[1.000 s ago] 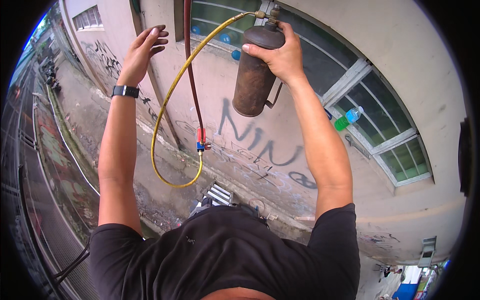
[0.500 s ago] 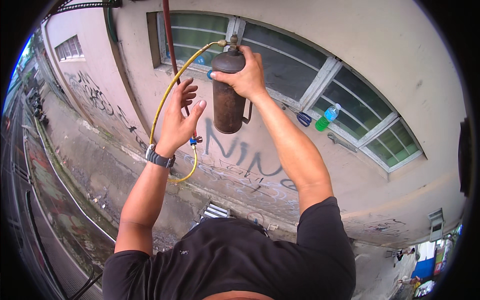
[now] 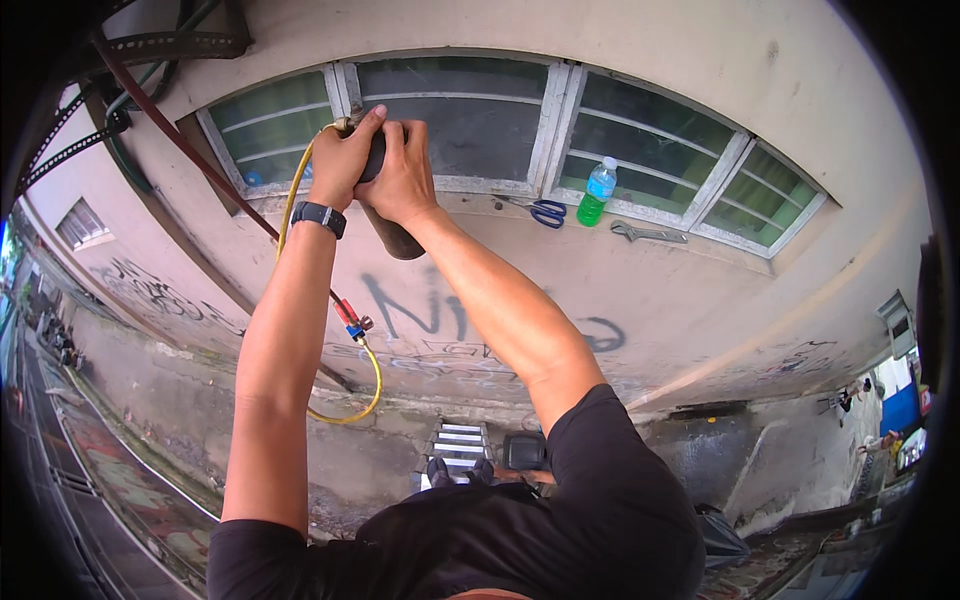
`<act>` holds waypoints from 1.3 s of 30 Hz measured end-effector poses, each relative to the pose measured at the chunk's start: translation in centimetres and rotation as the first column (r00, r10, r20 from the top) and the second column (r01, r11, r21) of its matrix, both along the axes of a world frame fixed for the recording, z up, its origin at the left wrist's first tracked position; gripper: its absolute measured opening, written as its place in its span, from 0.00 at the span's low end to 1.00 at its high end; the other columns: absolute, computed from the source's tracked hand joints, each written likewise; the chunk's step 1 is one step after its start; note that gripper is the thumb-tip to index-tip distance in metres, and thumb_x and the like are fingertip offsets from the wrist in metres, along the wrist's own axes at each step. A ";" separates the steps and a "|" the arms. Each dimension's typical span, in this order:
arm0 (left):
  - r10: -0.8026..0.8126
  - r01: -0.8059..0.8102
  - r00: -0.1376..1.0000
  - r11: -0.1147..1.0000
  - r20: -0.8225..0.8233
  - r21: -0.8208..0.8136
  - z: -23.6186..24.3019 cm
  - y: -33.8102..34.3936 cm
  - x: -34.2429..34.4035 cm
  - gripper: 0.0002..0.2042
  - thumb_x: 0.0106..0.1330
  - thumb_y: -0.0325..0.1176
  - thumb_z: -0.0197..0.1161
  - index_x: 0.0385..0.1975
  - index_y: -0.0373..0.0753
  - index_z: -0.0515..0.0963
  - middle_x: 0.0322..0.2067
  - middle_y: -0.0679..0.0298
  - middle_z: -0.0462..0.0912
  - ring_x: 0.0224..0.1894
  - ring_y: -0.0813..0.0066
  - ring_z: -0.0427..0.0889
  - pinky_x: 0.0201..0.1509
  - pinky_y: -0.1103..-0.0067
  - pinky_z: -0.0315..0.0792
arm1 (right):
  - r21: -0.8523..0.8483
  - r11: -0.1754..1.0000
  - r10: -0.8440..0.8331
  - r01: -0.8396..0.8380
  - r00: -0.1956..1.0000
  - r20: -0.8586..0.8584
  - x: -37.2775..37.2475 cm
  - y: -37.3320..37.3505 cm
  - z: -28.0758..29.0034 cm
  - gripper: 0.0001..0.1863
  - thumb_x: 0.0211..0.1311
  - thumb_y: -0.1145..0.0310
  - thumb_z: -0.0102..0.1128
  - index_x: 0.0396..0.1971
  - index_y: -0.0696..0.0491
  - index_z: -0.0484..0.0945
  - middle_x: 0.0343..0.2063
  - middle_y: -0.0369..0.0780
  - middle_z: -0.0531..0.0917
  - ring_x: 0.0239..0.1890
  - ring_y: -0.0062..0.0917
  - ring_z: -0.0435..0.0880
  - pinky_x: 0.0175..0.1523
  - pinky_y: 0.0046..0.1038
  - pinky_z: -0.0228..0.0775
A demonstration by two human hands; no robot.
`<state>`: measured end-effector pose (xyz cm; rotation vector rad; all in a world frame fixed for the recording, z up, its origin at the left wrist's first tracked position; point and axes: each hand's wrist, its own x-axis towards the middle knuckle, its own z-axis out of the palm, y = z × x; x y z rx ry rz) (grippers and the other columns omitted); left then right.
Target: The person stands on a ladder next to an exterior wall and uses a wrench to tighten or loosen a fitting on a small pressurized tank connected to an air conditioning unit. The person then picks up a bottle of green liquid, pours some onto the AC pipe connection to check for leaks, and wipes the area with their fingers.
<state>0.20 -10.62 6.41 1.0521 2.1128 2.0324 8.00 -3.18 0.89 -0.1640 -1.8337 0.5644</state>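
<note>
A rusty brown metal gas cylinder (image 3: 396, 240) is held up, tilted, in front of the wall below the windows. My left hand (image 3: 338, 168), with a dark watch on its wrist, closes at the cylinder's valve end; its fingertips are mostly hidden. Around the cylinder's dark upper part my right hand (image 3: 402, 180) curls its fingers. A yellow hose (image 3: 291, 205) joins near the valve beside my left hand and hangs in a loop. On the hose, lower down, sits a small red and blue valve fitting (image 3: 352, 322).
The window ledge bears blue-handled scissors (image 3: 548, 212), a plastic bottle (image 3: 597, 192) with green liquid and an adjustable wrench (image 3: 648, 233). A ladder (image 3: 460, 440) is underneath me, my shoes at its steps. Perforated metal brackets (image 3: 180, 45) and a reddish-brown pipe (image 3: 190, 145) are at upper left.
My left hand, open and apart from the cylinder before, has closed at its valve end. My right hand and the cylinder have shifted left, and the cylinder has tilted. The view has turned.
</note>
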 end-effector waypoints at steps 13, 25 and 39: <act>0.042 -0.033 0.999 0.967 -0.028 0.252 -1.8 8.1 -4.4 0.15 0.64 0.41 0.77 0.30 0.32 0.87 0.27 0.68 0.85 0.29 0.81 0.79 0.35 0.79 0.74 | -0.277 0.960 0.252 -0.034 0.537 0.806 22.1 18.8 -6.2 0.21 0.61 0.57 0.75 0.48 0.55 0.85 0.43 0.44 0.90 0.47 0.34 0.90 0.54 0.35 0.81; 0.268 -0.237 0.951 0.952 -0.154 0.194 -4.1 10.4 -9.2 0.17 0.62 0.44 0.78 0.31 0.32 0.88 0.27 0.68 0.87 0.30 0.82 0.79 0.36 0.76 0.74 | 0.543 0.691 -0.710 0.477 0.306 0.635 35.8 34.3 -17.7 0.29 0.63 0.72 0.67 0.66 0.45 0.75 0.59 0.42 0.79 0.64 0.38 0.77 0.65 0.44 0.71; 0.256 -0.230 0.939 0.964 -0.229 0.134 -3.0 10.0 -8.5 0.21 0.62 0.46 0.74 0.30 0.27 0.85 0.25 0.56 0.87 0.30 0.73 0.84 0.38 0.72 0.77 | 0.462 0.847 -0.525 0.263 0.281 0.804 35.9 39.3 -17.2 0.20 0.54 0.79 0.70 0.47 0.54 0.76 0.47 0.44 0.80 0.55 0.43 0.77 0.60 0.43 0.71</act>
